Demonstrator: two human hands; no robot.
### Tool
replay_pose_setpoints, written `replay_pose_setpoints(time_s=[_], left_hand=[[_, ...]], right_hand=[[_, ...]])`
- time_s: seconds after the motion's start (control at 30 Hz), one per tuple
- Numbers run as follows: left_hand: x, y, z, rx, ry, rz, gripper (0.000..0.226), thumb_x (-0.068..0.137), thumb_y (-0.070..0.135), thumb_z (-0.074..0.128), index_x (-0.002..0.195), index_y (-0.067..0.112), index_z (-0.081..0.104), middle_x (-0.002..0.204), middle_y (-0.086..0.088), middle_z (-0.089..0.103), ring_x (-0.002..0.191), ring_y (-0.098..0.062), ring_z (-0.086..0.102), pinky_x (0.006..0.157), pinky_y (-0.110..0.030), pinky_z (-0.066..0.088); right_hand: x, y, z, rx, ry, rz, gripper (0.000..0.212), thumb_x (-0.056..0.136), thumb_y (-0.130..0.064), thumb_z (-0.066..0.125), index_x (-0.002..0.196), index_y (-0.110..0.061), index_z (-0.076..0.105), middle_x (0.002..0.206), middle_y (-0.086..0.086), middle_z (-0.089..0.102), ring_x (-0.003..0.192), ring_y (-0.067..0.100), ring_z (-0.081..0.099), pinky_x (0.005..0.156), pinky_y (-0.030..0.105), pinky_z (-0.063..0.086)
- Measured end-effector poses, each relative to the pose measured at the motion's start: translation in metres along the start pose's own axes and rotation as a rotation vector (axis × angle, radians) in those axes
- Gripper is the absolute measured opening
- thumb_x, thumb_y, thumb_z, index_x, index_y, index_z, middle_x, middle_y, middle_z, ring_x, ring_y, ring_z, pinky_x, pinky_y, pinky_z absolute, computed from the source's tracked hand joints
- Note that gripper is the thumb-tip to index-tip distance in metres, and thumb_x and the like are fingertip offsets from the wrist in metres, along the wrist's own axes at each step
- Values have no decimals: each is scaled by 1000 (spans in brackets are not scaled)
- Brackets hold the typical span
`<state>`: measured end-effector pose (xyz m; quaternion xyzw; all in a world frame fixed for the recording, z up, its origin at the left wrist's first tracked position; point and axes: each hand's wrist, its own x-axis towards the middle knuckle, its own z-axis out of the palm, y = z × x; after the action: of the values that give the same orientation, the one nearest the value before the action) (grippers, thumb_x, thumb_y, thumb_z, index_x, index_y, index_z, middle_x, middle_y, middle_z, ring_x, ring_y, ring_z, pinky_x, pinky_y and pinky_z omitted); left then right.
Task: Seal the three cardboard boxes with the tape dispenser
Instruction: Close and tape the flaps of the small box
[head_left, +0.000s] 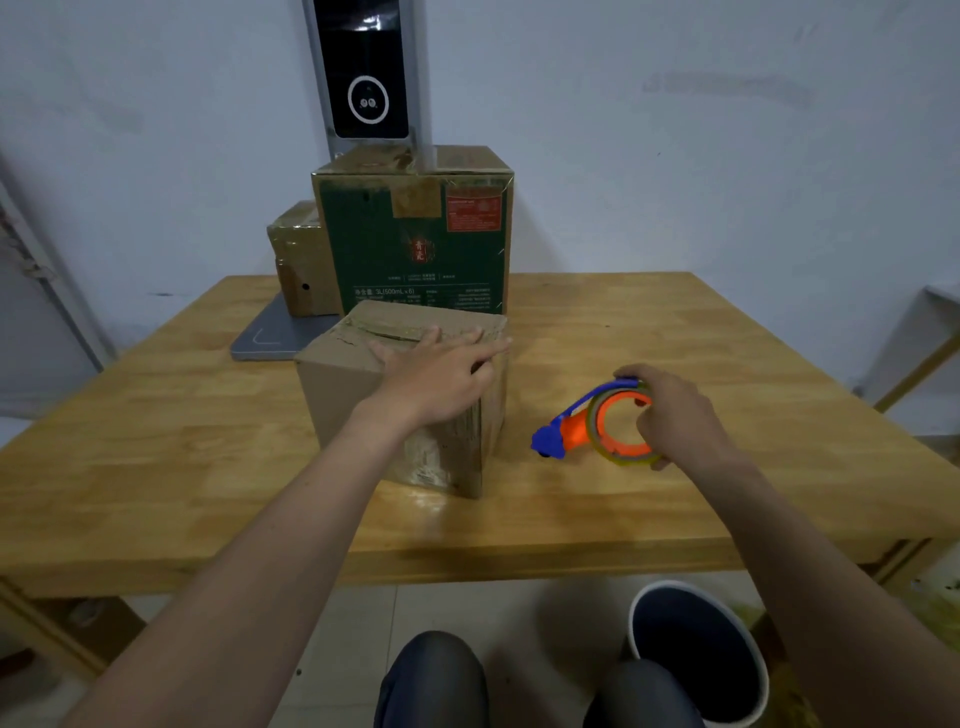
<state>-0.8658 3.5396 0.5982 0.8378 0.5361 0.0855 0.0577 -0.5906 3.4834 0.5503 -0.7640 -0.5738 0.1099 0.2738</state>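
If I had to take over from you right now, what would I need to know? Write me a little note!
Left hand: flat, fingers straight, pressing on top of the brown box at the front of the table.
Right hand: grips the tape dispenser, to the right of that box and apart from it.
Green box stands behind the brown box; small box is to its left.
Done: the brown box's flaps are down. The other two show tape, but I cannot tell whether they are fully sealed.
Left: tape the brown box's top, then check the other two.
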Motion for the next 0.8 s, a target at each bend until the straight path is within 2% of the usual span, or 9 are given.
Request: replay_pose_setpoints(time_s=[0.1,0.17,0.23,0.33,0.47,0.5,0.57,0.67,0.8], left_hand=[[-1,-3,-2,-28,-3,8,52,104,56,27,152,63,8,168,15,19,157,-23,10,113,-78,1],[-4,-4,-7,-74,-11,27,52,103,52,35,153,51,21,165,10,29,154,-20,21,118,-68,7],[-5,-8,-11,-146,-41,66,46,102,46,43,146,44,34,162,15,34,150,-17,29,120,-61,13],[-5,-20,-17,-286,-140,144,47,94,46,52,140,47,45,160,24,33,149,-10,28,119,-56,24],[-3,-40,-29,-317,-170,161,48,103,18,56,147,34,51,159,21,37,148,-7,30,109,-28,29],[-3,-44,-32,-299,-164,154,49,103,13,54,148,34,51,159,20,37,149,-6,27,110,-27,28],[-4,-54,-35,-272,-151,137,50,104,8,51,147,36,52,159,18,37,151,-5,23,115,-30,27],[-7,-67,-39,-244,-109,102,54,105,3,46,144,40,55,155,22,42,148,-7,30,115,-31,33],[-6,-88,-38,-285,-42,85,62,102,-7,44,133,42,65,152,15,49,146,-8,36,118,-29,34]], right_hand=[[8,1,9,135,-201,122,40,88,2,47,113,-28,54,103,13,62,63,37,71,41,43,56],[12,1,17,140,-310,160,29,91,-4,56,113,-22,58,102,18,64,68,37,72,42,42,56],[16,1,24,113,-375,167,30,90,0,58,114,-17,65,99,20,65,69,37,71,43,40,56],[16,2,31,34,-378,118,34,87,4,60,111,-17,72,98,14,67,65,34,71,44,40,57],[22,2,26,-81,-313,104,41,86,-3,65,121,-24,69,114,2,63,75,26,71,51,40,61],[22,-1,21,-129,-276,79,41,86,-7,66,121,-27,68,117,-1,63,79,25,70,56,40,62],[21,-15,13,-219,-137,-36,39,88,-18,65,124,-33,66,124,-6,66,96,25,69,77,39,60],[18,-49,10,-98,58,-312,40,96,-28,62,135,-34,59,134,-5,62,122,22,57,96,38,48],[10,-105,20,9,6,-598,47,100,-33,58,146,-27,50,148,-2,51,139,18,43,115,40,37]])
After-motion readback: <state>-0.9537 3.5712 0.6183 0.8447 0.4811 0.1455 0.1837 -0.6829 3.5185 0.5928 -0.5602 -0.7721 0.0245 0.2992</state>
